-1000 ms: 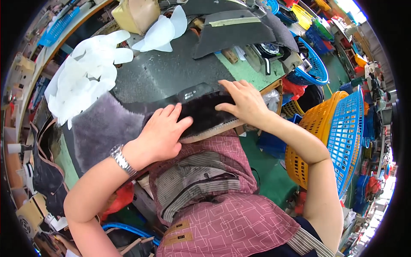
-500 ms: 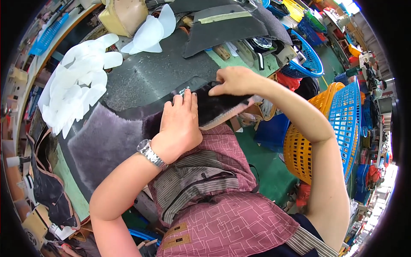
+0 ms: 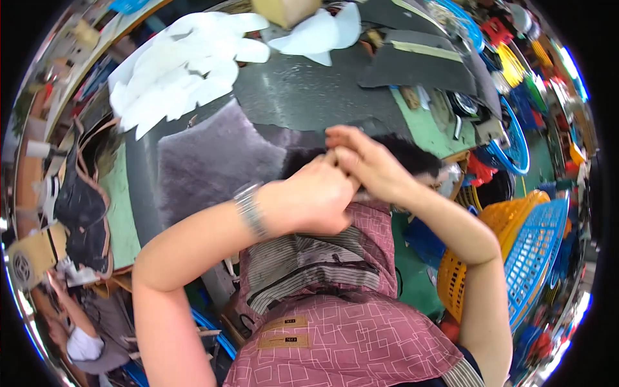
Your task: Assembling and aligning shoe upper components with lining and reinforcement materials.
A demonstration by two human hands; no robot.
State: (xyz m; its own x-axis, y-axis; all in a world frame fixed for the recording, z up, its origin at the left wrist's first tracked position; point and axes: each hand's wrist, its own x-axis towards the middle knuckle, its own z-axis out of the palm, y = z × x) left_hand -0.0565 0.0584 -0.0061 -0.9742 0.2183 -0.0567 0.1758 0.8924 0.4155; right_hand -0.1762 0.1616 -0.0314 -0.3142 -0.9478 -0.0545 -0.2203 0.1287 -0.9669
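Observation:
My two hands meet above the near edge of a dark fur piece [image 3: 418, 156]. My left hand [image 3: 309, 197], with a metal watch [image 3: 250, 209] on its wrist, is blurred and closed, its fingertips against my right hand; anything in them is hidden. My right hand [image 3: 377, 169] has its fingers stretched leftward, apart from the thumb, and holds nothing visible. To the left lies a grey-purple fur piece [image 3: 209, 158], flat on the dark work surface [image 3: 284, 84] and adjoining the darker fur.
White cut sheets [image 3: 184, 68] are heaped at the far left, beside a pale block [image 3: 284, 9]. Dark panels [image 3: 419, 64] lie at the far right. Yellow [image 3: 454, 277] and blue [image 3: 535, 258] plastic baskets stand at my right. Another person's arm [image 3: 74, 309] shows at lower left.
My left hand has lifted off the dark fur and moved right to meet my right hand, which has let go of the fur's far edge. The view has shifted left.

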